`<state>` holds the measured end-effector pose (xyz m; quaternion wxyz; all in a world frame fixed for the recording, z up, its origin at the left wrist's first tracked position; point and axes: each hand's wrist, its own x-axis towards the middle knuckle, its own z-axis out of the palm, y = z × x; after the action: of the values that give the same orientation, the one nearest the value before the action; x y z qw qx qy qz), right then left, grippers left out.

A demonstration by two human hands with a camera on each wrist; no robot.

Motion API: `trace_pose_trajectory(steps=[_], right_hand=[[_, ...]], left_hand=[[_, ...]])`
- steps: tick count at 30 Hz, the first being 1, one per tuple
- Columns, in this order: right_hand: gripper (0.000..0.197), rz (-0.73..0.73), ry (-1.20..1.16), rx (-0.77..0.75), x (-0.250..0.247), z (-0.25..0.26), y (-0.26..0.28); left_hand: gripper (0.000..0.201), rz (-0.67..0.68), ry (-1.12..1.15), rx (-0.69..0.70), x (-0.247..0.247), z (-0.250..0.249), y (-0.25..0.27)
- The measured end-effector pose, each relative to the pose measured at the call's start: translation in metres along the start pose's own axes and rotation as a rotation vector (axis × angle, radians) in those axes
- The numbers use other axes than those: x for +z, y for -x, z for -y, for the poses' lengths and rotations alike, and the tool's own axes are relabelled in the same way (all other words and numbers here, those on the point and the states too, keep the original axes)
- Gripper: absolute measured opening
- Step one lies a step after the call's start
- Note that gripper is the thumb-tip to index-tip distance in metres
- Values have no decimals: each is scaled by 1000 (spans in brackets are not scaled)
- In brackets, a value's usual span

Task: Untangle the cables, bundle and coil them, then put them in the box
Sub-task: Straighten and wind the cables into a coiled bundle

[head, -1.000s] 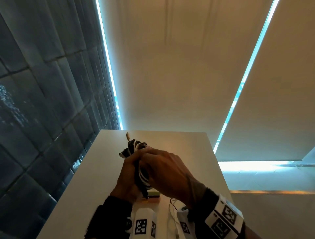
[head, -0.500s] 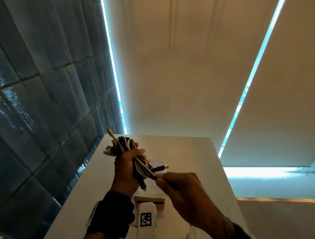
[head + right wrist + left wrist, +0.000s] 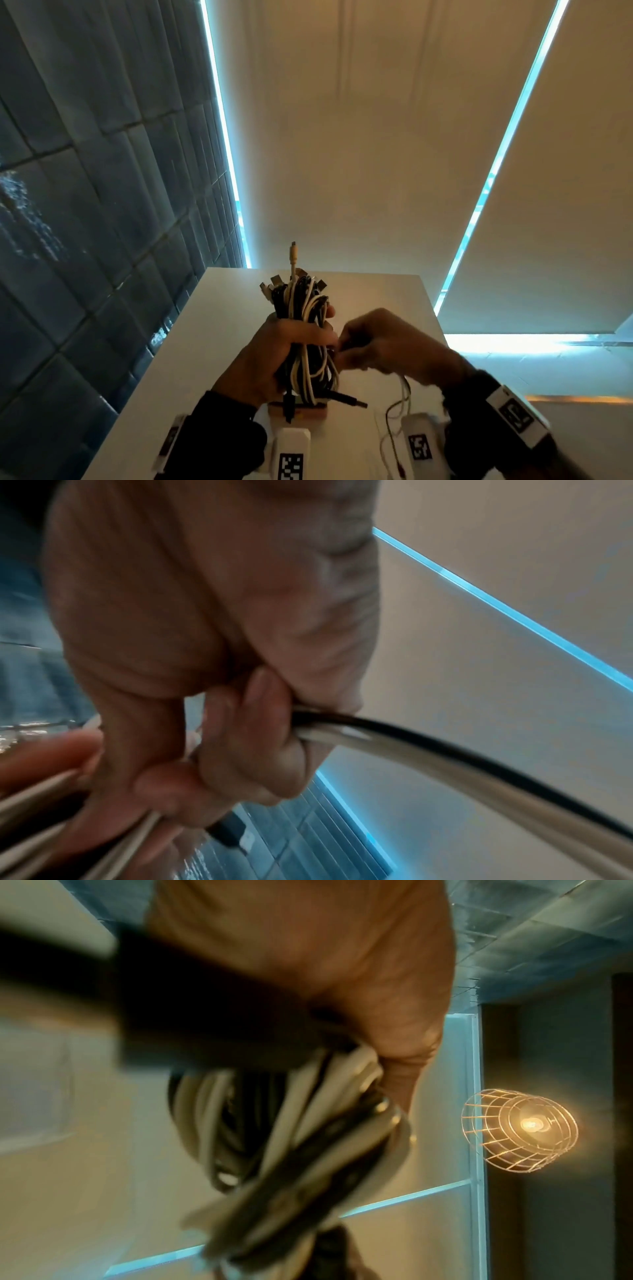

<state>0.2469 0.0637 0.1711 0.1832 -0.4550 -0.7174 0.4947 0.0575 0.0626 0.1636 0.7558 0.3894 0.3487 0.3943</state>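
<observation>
My left hand (image 3: pixel 291 342) grips a thick bundle of black and white cables (image 3: pixel 301 308) upright above the white table (image 3: pixel 212 342). Several plugs stick out of its top, and a black plug (image 3: pixel 349 401) pokes out low on the right. In the left wrist view the bundle (image 3: pixel 291 1137) fills the palm, blurred. My right hand (image 3: pixel 346 346) is against the bundle's right side and pinches a thin black-and-white strand (image 3: pixel 342 729). The strand's loose tail (image 3: pixel 399 397) hangs below that hand. A small tan box-like thing (image 3: pixel 308 413) lies on the table under the bundle, mostly hidden.
A dark tiled wall (image 3: pixel 85 205) runs along the table's left edge. Pale blinds (image 3: pixel 342 137) with bright gaps hang beyond the far edge. The left wrist view shows a lit wire-cage lamp (image 3: pixel 520 1126).
My right hand, pulled away to the lower right half a second ago, has come back against the bundle's right side. The bundle now stands more upright in my left hand.
</observation>
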Motion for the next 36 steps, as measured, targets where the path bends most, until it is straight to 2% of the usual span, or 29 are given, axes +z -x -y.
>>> trace_pose_trajectory(steps=[4, 8, 12, 16, 18, 23, 25, 27, 29, 31, 33, 36], right_hand=[[11, -51, 133, -95, -11, 16, -7], [27, -57, 154, -151, -13, 28, -7], [40, -114, 416, -172, -21, 38, -6], [20, -8, 302, -142, -44, 35, -1], [11, -17, 257, -135, -58, 29, 4], [25, -68, 131, 59, -72, 0, 10], [28, -137, 85, 123, -70, -10, 9], [29, -314, 174, 138, -60, -12, 5], [26, -565, 292, 71, -41, -5, 2], [24, -751, 256, -47, -16, 12, 2], [22, -776, 237, -184, 9, 29, 1], [21, -692, 365, -320, 38, 38, -2]], left_hand=[[50, -34, -44, 3, -2, -4, 2], [37, 168, -49, -114, -1, -10, 14], [38, 261, -130, -167, -1, -8, 13], [34, 234, -141, -146, -5, -8, 13], [38, 211, -127, -111, -11, -6, 14], [38, 102, 60, -61, -25, -1, 14], [36, 48, 147, -32, -27, 2, 12], [33, 6, 211, -26, -26, 5, 9], [33, -30, 243, -28, -21, 10, 4], [36, -43, 262, -23, -15, 15, -1], [43, -29, 303, 1, -11, 20, -6], [57, -26, 349, 62, -10, 25, -9]])
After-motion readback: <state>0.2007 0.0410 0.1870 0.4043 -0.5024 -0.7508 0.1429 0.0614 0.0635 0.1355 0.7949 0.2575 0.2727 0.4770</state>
